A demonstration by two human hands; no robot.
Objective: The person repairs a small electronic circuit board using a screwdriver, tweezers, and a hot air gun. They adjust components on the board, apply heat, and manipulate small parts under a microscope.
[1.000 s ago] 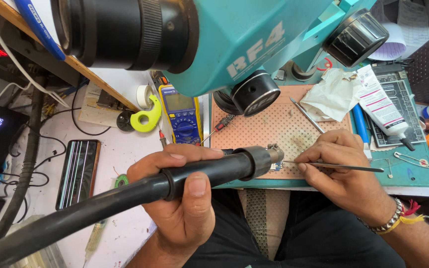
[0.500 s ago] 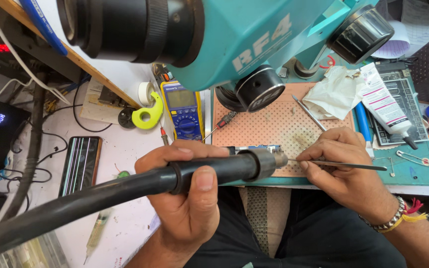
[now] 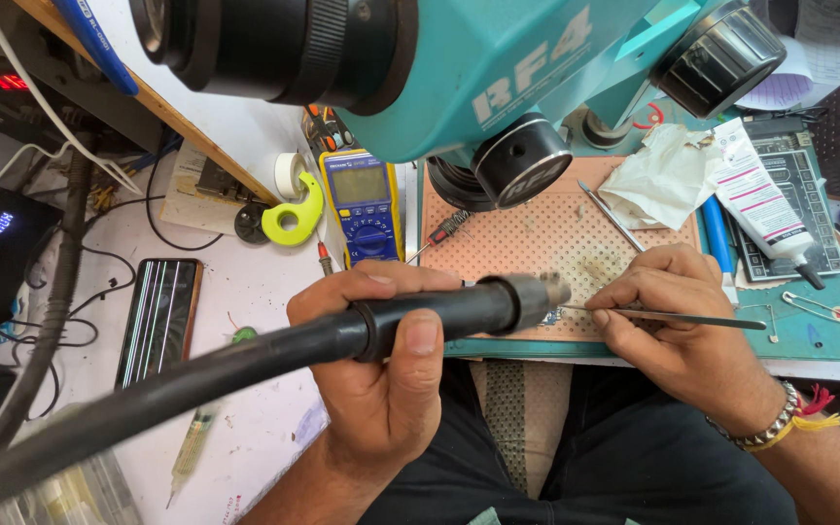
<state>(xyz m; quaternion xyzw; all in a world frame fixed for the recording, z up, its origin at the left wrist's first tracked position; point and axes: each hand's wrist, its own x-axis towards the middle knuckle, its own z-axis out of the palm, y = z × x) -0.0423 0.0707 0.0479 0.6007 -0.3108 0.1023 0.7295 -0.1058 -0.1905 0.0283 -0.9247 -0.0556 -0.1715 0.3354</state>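
Note:
My left hand (image 3: 386, 369) grips a black hot-air wand (image 3: 439, 316) with a thick black hose trailing to the lower left. Its metal nozzle (image 3: 551, 290) points right, close over the orange perforated mat (image 3: 527, 233). My right hand (image 3: 673, 321) pinches thin metal tweezers (image 3: 673, 316), whose tip reaches toward the nozzle. A small dark part lies just below the nozzle at the mat's front edge (image 3: 548, 316); I cannot tell what it is. A teal microscope (image 3: 478, 68) hangs over the mat.
A blue-and-yellow multimeter (image 3: 367, 204), a yellow tape dispenser (image 3: 294, 216) and a cracked phone (image 3: 159, 316) lie to the left. A white tube (image 3: 760, 204), crumpled tissue (image 3: 658, 175), a second pair of tweezers (image 3: 610, 216) and a small screwdriver (image 3: 439, 233) sit around the mat.
The wand's nozzle and the tweezers stay together over the mat's front edge. The view has shifted slightly; my left hand has regripped a little along the wand handle.

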